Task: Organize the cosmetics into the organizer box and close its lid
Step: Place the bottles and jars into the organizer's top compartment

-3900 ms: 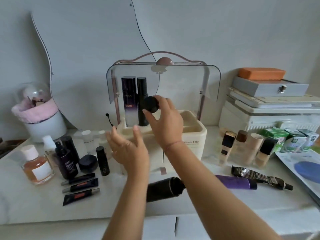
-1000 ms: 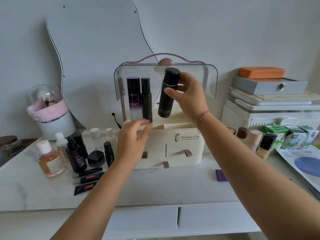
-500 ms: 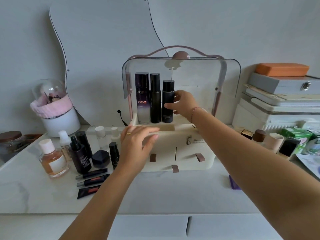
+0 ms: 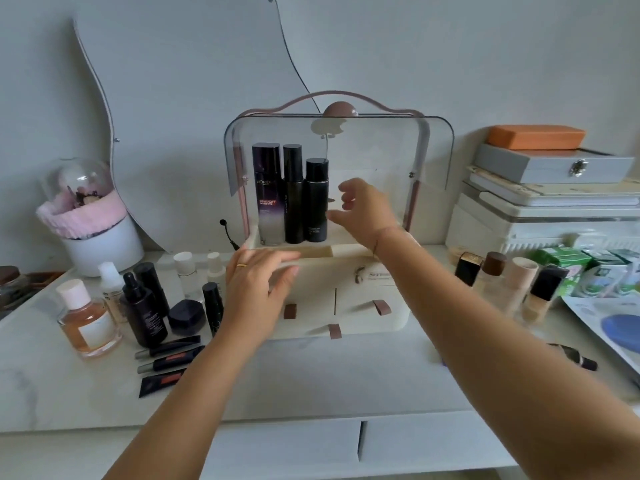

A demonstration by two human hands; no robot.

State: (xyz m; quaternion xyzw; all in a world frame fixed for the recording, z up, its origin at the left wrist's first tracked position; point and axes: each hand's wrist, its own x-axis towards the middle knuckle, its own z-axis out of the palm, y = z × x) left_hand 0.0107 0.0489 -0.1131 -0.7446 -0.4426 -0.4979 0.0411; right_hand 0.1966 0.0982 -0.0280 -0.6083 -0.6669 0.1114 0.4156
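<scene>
The cream organizer box (image 4: 367, 306) stands mid-table with its clear lid (image 4: 381, 150) raised. Three tall bottles stand at the left of its upper tray: a purple one (image 4: 268, 192), a slim black one (image 4: 293, 194) and a shorter black bottle (image 4: 317, 200). My right hand (image 4: 363, 211) hovers just right of the shorter black bottle, fingers spread, holding nothing. My left hand (image 4: 258, 289) lies flat on the box's front left edge, with a ring on one finger. Loose cosmetics remain on the table: bottles and tubes on the left (image 4: 145, 310), foundation bottles on the right (image 4: 519, 282).
A curved mirror (image 4: 190, 98) leans on the wall behind. A pink-rimmed brush pot (image 4: 93, 233) stands back left. Stacked boxes (image 4: 547, 188) and green packets (image 4: 588, 271) fill the right. A dark tube (image 4: 575, 356) lies near the right front.
My right hand set the shorter black bottle beside the other two in the tray, then let go and drew slightly back to the right. My left hand stayed on the box.
</scene>
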